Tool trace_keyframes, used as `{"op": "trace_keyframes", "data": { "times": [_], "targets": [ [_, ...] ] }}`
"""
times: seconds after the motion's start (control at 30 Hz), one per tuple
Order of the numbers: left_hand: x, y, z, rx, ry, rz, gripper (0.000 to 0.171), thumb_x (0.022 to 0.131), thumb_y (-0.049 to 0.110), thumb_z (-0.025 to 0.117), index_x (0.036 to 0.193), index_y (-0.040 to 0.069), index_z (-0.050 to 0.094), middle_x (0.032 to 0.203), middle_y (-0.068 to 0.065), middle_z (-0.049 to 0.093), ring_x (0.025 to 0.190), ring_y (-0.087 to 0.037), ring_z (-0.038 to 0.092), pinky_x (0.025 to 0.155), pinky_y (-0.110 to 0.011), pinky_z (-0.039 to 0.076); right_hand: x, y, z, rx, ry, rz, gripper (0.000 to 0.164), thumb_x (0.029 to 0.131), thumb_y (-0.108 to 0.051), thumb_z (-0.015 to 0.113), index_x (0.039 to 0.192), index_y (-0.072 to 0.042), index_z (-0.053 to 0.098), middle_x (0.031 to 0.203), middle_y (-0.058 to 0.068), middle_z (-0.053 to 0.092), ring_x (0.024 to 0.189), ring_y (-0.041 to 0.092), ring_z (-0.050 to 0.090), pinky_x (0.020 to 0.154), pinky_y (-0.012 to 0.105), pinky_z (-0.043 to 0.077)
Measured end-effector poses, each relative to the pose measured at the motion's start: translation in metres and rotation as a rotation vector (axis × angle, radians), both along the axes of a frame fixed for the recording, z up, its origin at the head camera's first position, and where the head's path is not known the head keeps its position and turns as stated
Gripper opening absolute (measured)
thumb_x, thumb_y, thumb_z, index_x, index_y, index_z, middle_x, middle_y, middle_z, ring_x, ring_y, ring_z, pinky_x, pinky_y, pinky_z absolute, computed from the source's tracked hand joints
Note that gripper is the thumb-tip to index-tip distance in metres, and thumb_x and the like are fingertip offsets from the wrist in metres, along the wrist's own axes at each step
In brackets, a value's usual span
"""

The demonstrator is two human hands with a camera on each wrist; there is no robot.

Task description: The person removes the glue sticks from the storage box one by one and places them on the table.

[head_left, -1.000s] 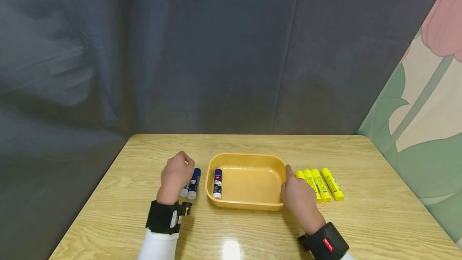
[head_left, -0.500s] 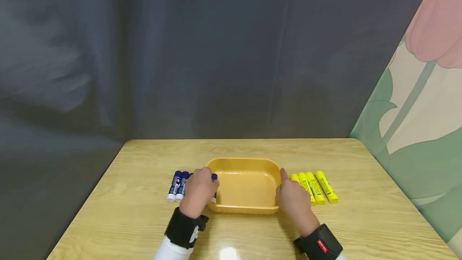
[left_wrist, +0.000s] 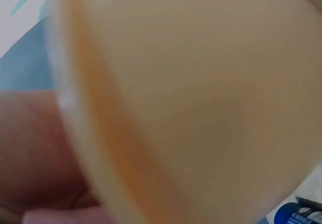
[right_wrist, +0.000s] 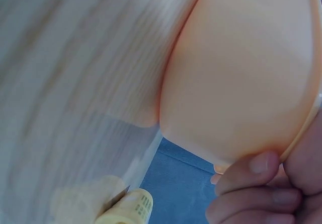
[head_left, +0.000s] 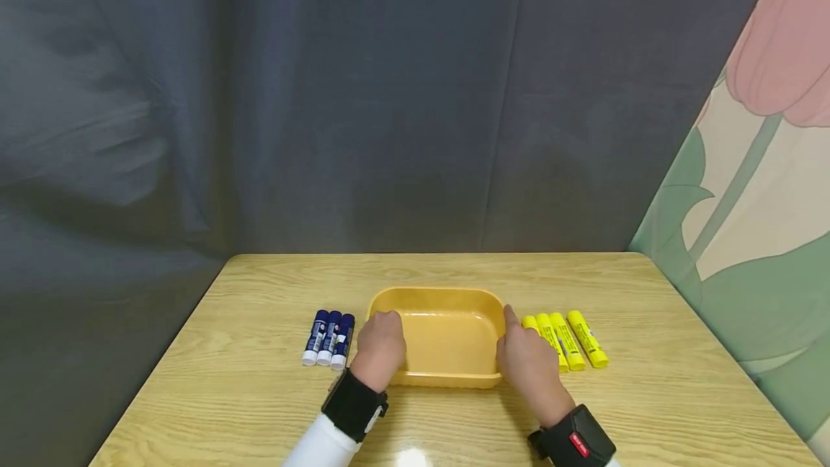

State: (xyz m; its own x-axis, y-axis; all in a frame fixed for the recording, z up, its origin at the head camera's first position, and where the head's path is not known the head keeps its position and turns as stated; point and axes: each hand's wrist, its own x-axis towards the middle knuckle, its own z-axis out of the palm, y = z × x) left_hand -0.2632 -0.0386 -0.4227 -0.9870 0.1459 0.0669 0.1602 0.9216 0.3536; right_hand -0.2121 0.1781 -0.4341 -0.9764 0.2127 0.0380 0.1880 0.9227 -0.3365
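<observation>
A yellow-orange plastic tray (head_left: 454,344) rests on the wooden table. My left hand (head_left: 381,343) is over the tray's left end, reaching inside past its rim. The tray wall (left_wrist: 201,103) fills most of the left wrist view and hides the fingertips, so whether they hold anything cannot be seen. My right hand (head_left: 530,359) grips the tray's right rim; in the right wrist view its curled fingers (right_wrist: 251,194) lie against the wall. Three blue glue sticks (head_left: 328,339) with white ends lie side by side left of the tray.
Several yellow glue sticks (head_left: 564,341) lie right of the tray, the rightmost slightly apart. A dark curtain (head_left: 389,107) hangs behind the table (head_left: 214,395). Flower-patterned fabric (head_left: 765,236) stands along the right side.
My left hand has moved right, from the blue glue sticks into the tray's left end, covering where a blue glue stick lay. The right hand stays at the rim.
</observation>
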Motion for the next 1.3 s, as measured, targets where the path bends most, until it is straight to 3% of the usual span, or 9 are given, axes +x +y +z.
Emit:
{"op": "trace_keyframes", "data": {
  "times": [0.2,0.57,0.9,1.07,1.3],
  "targets": [
    [-0.007,0.007,-0.01,-0.022,-0.034,0.01,0.007,0.084,-0.009,0.067,0.087,-0.002,0.069,0.088,-0.017,0.07,0.078,-0.028,0.07,0.061,-0.043,0.057,0.0,0.0,0.001,0.008,0.011,0.01,0.055,0.096,-0.009,0.051,0.148,0.006,0.039,0.056,0.008,0.047,0.046,0.02,0.044,0.043,0.029,0.032],
    [-0.02,0.014,-0.013,0.018,0.096,-0.002,0.014,0.086,-0.004,0.066,0.098,-0.005,0.059,0.086,-0.021,0.065,0.077,-0.035,0.069,0.061,-0.046,0.057,-0.001,0.003,0.003,0.015,-0.012,-0.006,0.056,0.097,-0.011,0.05,0.149,0.006,0.038,0.059,0.009,0.049,0.047,0.021,0.046,0.044,0.03,0.033],
    [-0.034,0.023,-0.009,-0.048,-0.039,-0.008,0.015,0.087,0.002,0.07,0.101,0.0,0.063,0.091,-0.016,0.067,0.084,-0.03,0.069,0.067,-0.044,0.058,-0.002,0.008,0.005,0.025,-0.024,-0.006,0.056,0.098,-0.012,0.049,0.15,0.005,0.036,0.061,0.011,0.051,0.049,0.022,0.047,0.044,0.031,0.035],
    [-0.038,0.027,-0.008,-0.109,-0.068,0.008,0.023,0.089,0.007,0.071,0.11,0.003,0.064,0.096,-0.014,0.069,0.085,-0.028,0.069,0.069,-0.043,0.058,-0.001,0.009,0.006,0.019,-0.022,-0.004,0.056,0.098,-0.012,0.05,0.15,0.005,0.036,0.06,0.011,0.051,0.048,0.022,0.047,0.043,0.031,0.034],
    [-0.037,0.03,-0.008,-0.178,-0.084,-0.005,0.04,0.088,0.013,0.071,0.126,0.01,0.058,0.086,-0.011,0.067,0.077,-0.024,0.067,0.065,-0.04,0.054,-0.001,0.008,0.005,0.021,-0.03,-0.014,0.056,0.098,-0.011,0.05,0.15,0.005,0.036,0.059,0.009,0.049,0.047,0.021,0.046,0.043,0.03,0.033]
  ]
}}
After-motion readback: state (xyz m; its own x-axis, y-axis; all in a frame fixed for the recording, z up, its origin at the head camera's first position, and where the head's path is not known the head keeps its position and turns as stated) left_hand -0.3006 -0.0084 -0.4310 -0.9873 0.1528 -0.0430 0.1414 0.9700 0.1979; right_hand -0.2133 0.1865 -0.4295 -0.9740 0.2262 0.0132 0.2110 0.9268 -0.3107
